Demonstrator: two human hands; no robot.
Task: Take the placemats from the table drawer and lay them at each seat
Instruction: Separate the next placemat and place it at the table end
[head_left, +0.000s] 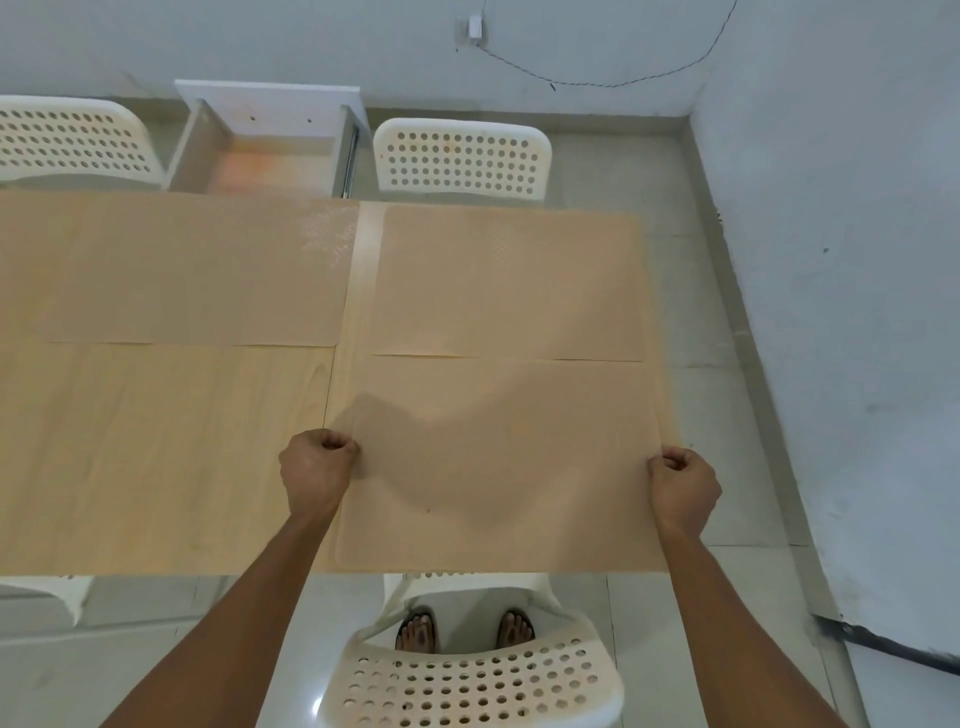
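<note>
Beige placemat (498, 457) lies flat at the near right seat of the wooden tabletop (156, 457). Left hand (316, 475) pinches its left edge, right hand (684, 486) its right edge; each grip curled tight on the mat. Two more placemats (197, 270) (509, 280) lie at the far seats. Drawer (270, 150) stands open beyond the far edge, between two white chairs (462, 158).

Pale blue-grey plastered walls (857, 260) meet in a corner at one o'clock, where a thin black cable (623, 83) droops from a small white wall plug (474, 26). Glossy light grey floor tiles (727, 597) reflect light. White perforated plastic chairs stand at twelve (462, 161), ten (72, 143) and six o'clock (472, 680).
</note>
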